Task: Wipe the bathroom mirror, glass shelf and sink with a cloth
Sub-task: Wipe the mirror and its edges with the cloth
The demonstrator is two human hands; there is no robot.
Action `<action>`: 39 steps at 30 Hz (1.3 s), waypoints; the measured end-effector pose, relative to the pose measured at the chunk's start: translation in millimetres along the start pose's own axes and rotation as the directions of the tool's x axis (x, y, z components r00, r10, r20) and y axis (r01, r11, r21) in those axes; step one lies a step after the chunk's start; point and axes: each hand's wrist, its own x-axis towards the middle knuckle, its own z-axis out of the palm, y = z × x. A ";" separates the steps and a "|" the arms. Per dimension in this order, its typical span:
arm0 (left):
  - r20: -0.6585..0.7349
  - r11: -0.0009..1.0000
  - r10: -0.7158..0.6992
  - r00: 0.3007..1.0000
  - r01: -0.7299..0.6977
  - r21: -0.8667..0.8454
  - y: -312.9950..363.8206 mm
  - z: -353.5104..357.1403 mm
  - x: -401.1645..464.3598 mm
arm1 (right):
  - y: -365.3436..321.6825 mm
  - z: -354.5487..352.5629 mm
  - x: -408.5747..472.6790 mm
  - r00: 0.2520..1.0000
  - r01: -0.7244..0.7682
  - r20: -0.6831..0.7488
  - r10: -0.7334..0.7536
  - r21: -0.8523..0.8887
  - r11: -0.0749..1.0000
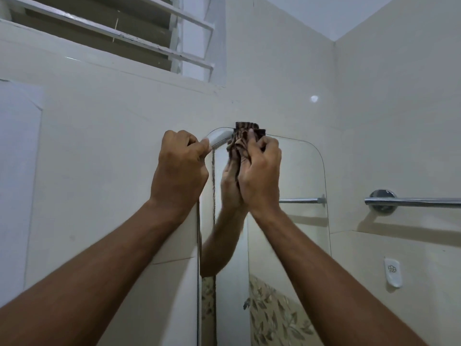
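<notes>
— What's the right hand (259, 168) doing?
— I see it gripping the bunched striped cloth (240, 142) against the mirror (299, 176), at its top edge.
— The left hand (180, 168)?
— Fingers curled, pinching the mirror's upper-left corner; chrome towel bar (411, 202) off right.

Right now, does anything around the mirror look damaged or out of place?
Only the window frame above looks worn, its white paint chipped along the bars. The mirror appears intact, and the towel bar sits level.
</notes>
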 end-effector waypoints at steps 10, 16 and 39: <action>-0.055 1.000 -0.014 0.998 0.013 -0.017 2.2 1.5 -3.5 | 141.1 -38.0 26.7 0.729 -0.647 -0.055 0.682 0.270 0.713; -0.053 1.000 -0.021 0.998 0.020 -0.020 2.7 2.6 -5.0 | 138.7 -35.9 21.1 0.652 -0.706 -0.125 0.748 0.260 0.658; 0.052 1.000 0.012 0.999 -0.011 -0.020 10.5 -21.1 -57.3 | -44.5 -8.1 -68.3 0.983 0.145 0.127 -0.136 -0.064 0.987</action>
